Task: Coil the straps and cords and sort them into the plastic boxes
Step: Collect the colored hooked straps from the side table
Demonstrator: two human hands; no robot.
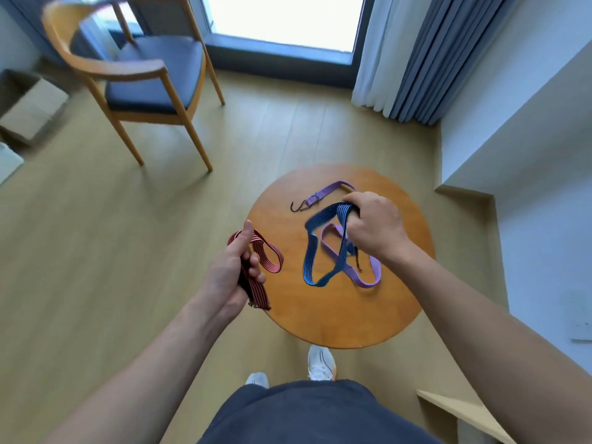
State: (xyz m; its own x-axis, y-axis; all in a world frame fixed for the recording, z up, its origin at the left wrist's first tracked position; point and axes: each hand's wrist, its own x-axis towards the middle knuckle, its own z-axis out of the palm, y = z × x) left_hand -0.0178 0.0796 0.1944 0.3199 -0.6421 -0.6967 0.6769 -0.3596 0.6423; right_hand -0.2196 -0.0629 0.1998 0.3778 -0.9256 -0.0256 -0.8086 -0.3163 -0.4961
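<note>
Over a round wooden table (336,315), standing, looking down past dark shorts (307,411) and white shoes (320,363) onto pale wood flooring (96,251). Left hand (230,274) just off the table's left edge, closed around a folded red strap with dark stripes (266,254): thumb up along the bundle, fingers curled over it, one loop jutting out to the right above the tabletop, frayed ends poking out below the palm. Right hand (374,225) above the far right part of the table, fist clenched on the top of a blue strap with pale stripes (310,248), whose long loop hangs down toward the tabletop and curves back at the bottom. Beneath and beside that blue loop, a purple strap (368,277) lying loose on the table, one end stretching away past the right hand to a buckle and a dark metal hook (298,206) near the far edge. Blue crossing over purple; actual contact between the two hard to tell. Further off, a wooden armchair with a blue seat (153,81) to the left, a cardboard box (28,107) at the left edge, grey and white curtains (416,59) beside a bright window (282,17). No plastic boxes in view.
</note>
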